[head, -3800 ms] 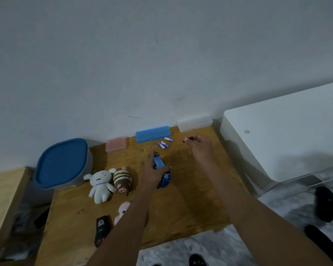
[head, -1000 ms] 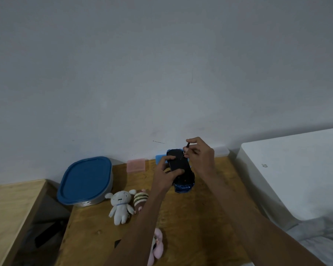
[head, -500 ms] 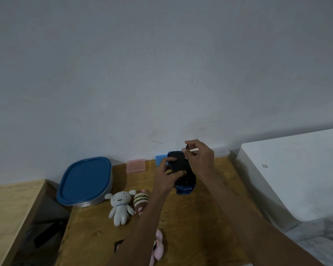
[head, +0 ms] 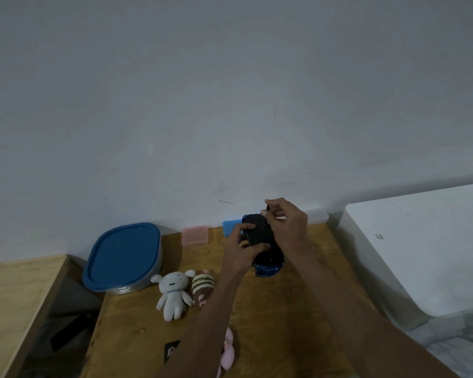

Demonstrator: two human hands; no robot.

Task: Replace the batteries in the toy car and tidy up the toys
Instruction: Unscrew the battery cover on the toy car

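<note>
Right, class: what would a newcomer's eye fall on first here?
Two hands at the wooden table's far edge: the left hand grips an upturned blue toy car, the right hand pinches a thin dark tool over it. Left sits a blue-lidded tub.

Both forearms reach forward and converge above the table. The left hand (head: 241, 248) grips the toy car (head: 260, 236) from the left, thumb and fingers curled across its dark underside. The right hand (head: 286, 227) arches over its far end, fingertips pinching a thin screwdriver (head: 267, 208) upright.
</note>
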